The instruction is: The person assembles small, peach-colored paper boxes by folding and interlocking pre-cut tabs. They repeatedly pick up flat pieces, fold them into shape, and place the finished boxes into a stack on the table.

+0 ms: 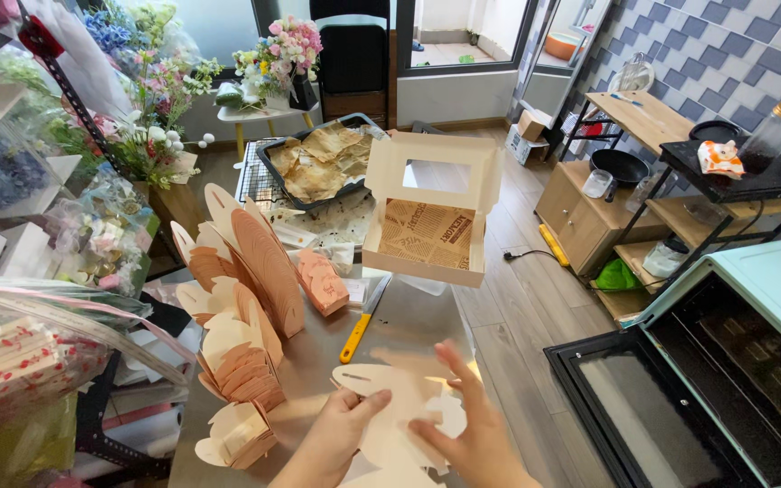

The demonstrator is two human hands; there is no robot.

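While the left hand (341,425) pinches the flat card blank (399,398) at its edge, pinning it to the bench (409,316), the right hand (472,434) lies spread open on top, seemingly smoothing it. Folded blanks (246,271) stand stacked just left, within reach.

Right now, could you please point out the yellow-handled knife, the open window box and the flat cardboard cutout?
yellow-handled knife (355,338), head view, on its handle.
open window box (423,268), head view, front wall.
flat cardboard cutout (404,390), head view, its middle.
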